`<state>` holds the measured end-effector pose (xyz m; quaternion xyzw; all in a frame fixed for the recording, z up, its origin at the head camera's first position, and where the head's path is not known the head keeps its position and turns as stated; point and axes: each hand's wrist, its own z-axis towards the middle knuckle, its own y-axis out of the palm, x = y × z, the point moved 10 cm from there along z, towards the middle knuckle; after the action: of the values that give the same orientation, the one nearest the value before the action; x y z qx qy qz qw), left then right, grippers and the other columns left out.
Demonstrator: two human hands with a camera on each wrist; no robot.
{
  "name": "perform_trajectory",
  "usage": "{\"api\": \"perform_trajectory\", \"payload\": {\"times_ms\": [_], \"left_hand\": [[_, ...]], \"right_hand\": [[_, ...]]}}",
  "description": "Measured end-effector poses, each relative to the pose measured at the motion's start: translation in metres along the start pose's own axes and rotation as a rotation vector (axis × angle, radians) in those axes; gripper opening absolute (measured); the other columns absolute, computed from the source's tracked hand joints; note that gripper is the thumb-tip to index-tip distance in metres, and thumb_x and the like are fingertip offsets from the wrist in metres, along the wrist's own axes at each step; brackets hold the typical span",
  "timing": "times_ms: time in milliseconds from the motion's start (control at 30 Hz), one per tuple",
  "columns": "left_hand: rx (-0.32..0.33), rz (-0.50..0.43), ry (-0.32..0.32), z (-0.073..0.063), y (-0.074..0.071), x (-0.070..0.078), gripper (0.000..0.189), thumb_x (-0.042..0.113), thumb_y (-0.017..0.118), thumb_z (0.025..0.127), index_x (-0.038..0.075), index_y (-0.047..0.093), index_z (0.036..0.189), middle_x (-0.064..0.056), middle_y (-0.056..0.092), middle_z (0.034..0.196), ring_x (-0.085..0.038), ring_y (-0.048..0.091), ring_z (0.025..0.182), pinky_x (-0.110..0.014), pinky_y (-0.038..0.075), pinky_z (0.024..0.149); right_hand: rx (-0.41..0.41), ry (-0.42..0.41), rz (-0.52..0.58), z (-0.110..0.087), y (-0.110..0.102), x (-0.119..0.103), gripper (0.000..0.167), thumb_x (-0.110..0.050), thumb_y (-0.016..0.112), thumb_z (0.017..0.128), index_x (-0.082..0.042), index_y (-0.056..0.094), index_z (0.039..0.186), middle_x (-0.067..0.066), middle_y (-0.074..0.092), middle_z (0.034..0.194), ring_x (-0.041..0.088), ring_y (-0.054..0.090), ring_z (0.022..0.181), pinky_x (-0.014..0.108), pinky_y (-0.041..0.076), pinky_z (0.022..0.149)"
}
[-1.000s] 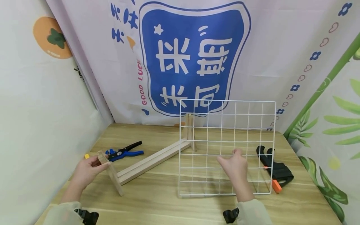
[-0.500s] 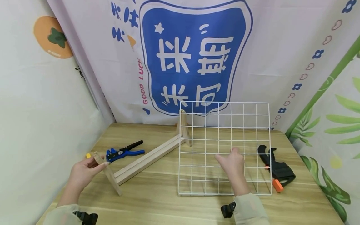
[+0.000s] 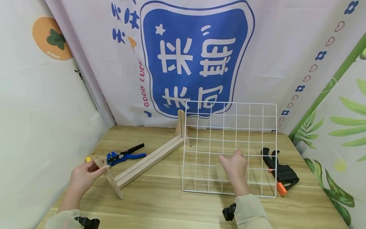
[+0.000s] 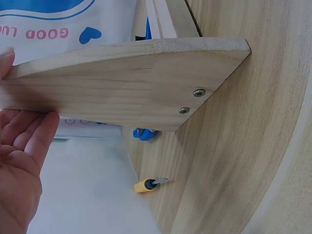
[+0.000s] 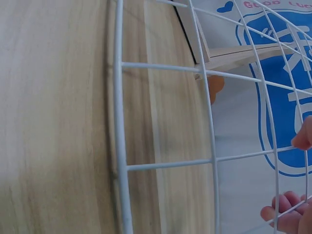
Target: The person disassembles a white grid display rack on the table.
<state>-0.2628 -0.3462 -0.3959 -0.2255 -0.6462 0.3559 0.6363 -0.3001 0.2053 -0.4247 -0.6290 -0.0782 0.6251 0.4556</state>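
My left hand [image 3: 81, 178] pinches the upper end of a wooden frame's near end board [image 4: 122, 83], thumb on one edge and fingers on the other. Two screw heads show on that board in the left wrist view. From it a long wooden rail [image 3: 150, 162] runs back to an upright far end board [image 3: 180, 124]. My right hand [image 3: 235, 167] grips a white wire grid panel [image 5: 120, 112] by its inner wires. The panel stands nearly upright, its left edge beside the far board and overlapping part of it in the head view.
Blue-and-black pliers [image 3: 125, 156] lie behind the rail. A yellow-handled tool [image 4: 146, 185] lies near the table's left edge. At the right rests a black tool with an orange part [image 3: 283, 176], partly behind the grid. A printed cloth [image 3: 266, 63] hangs behind the wooden table [image 3: 160, 206].
The wooden frame has swung slightly left; its far board has come out from behind the grid's left side. The grid's lower left corner has risen a little. Both hands keep their holds.
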Motion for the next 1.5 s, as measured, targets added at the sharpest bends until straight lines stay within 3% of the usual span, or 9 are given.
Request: {"api": "perform_trajectory", "payload": {"times_ms": [167, 267, 300, 400, 633, 900, 1067, 1233, 1500], "left_hand": [[0.047, 0.008, -0.058, -0.005, -0.008, -0.010, 0.064, 0.047, 0.066, 0.082, -0.002, 0.057, 0.123, -0.017, 0.057, 0.119, 0.006, 0.056, 0.084, -0.011, 0.048, 0.063], [0.042, -0.003, -0.089, -0.007, -0.010, -0.015, 0.069, 0.047, 0.065, 0.082, -0.005, 0.052, 0.126, -0.019, 0.054, 0.122, -0.018, 0.062, 0.100, -0.020, 0.052, 0.070], [0.032, -0.010, -0.101, -0.008, -0.010, -0.017, 0.071, 0.047, 0.064, 0.083, -0.006, 0.049, 0.127, -0.020, 0.052, 0.124, -0.029, 0.058, 0.108, -0.025, 0.053, 0.074], [0.002, -0.032, -0.128, -0.009, -0.009, -0.020, 0.075, 0.049, 0.062, 0.084, -0.007, 0.044, 0.131, -0.021, 0.048, 0.127, -0.041, 0.044, 0.120, -0.037, 0.050, 0.081], [-0.007, -0.043, -0.170, -0.011, -0.008, -0.022, 0.077, 0.051, 0.060, 0.083, -0.004, 0.044, 0.133, -0.020, 0.047, 0.129, -0.039, 0.043, 0.121, -0.033, 0.053, 0.076], [0.008, -0.029, -0.139, -0.010, -0.009, -0.020, 0.073, 0.051, 0.061, 0.083, -0.003, 0.047, 0.131, -0.020, 0.050, 0.127, -0.039, 0.046, 0.119, -0.034, 0.053, 0.076], [0.007, -0.034, -0.138, -0.009, -0.009, -0.019, 0.073, 0.051, 0.061, 0.083, -0.002, 0.048, 0.131, -0.019, 0.050, 0.127, -0.038, 0.046, 0.120, -0.030, 0.053, 0.074], [-0.017, -0.028, -0.135, -0.009, -0.009, -0.017, 0.078, 0.052, 0.060, 0.084, -0.007, 0.043, 0.133, -0.023, 0.046, 0.129, -0.043, 0.042, 0.121, -0.041, 0.049, 0.084], [-0.037, -0.044, -0.186, -0.011, -0.007, -0.024, 0.087, 0.054, 0.059, 0.083, -0.010, 0.032, 0.137, -0.026, 0.042, 0.133, -0.045, 0.038, 0.124, -0.045, 0.046, 0.089]], "right_hand": [[-0.003, -0.007, 0.034, 0.000, 0.005, 0.000, 0.069, -0.034, 0.069, 0.068, 0.007, 0.043, 0.118, 0.024, 0.057, 0.084, 0.034, 0.054, 0.069, 0.042, 0.048, 0.059], [0.003, -0.018, 0.049, 0.000, 0.006, 0.000, 0.069, -0.034, 0.068, 0.069, 0.007, 0.043, 0.118, 0.023, 0.057, 0.086, 0.034, 0.054, 0.068, 0.042, 0.049, 0.059], [0.012, -0.025, 0.048, 0.000, 0.006, 0.000, 0.069, -0.034, 0.068, 0.070, 0.007, 0.043, 0.118, 0.023, 0.057, 0.086, 0.034, 0.054, 0.068, 0.043, 0.049, 0.059], [0.044, -0.059, 0.071, 0.000, 0.006, -0.001, 0.068, -0.031, 0.068, 0.070, 0.009, 0.043, 0.119, 0.022, 0.057, 0.085, 0.033, 0.053, 0.066, 0.042, 0.049, 0.057], [0.063, -0.102, 0.180, -0.003, 0.013, 0.003, 0.072, -0.021, 0.069, 0.073, 0.012, 0.038, 0.128, 0.020, 0.053, 0.093, 0.031, 0.052, 0.078, 0.040, 0.050, 0.065], [0.000, -0.069, 0.190, -0.002, 0.027, 0.016, 0.078, -0.023, 0.066, 0.075, 0.003, 0.029, 0.139, 0.025, 0.053, 0.106, 0.037, 0.053, 0.090, 0.047, 0.050, 0.074], [-0.025, -0.105, 0.175, 0.001, 0.034, 0.015, 0.077, -0.023, 0.066, 0.076, 0.001, 0.030, 0.139, 0.026, 0.053, 0.105, 0.036, 0.053, 0.088, 0.045, 0.050, 0.072], [-0.036, -0.100, 0.148, 0.004, 0.041, 0.017, 0.078, -0.026, 0.066, 0.076, 0.002, 0.030, 0.140, 0.024, 0.054, 0.099, 0.033, 0.051, 0.082, 0.044, 0.049, 0.070], [-0.121, -0.041, 0.159, 0.006, 0.063, 0.030, 0.079, -0.027, 0.064, 0.080, 0.001, 0.024, 0.142, 0.030, 0.040, 0.128, 0.045, 0.041, 0.115, 0.055, 0.037, 0.097]]}}
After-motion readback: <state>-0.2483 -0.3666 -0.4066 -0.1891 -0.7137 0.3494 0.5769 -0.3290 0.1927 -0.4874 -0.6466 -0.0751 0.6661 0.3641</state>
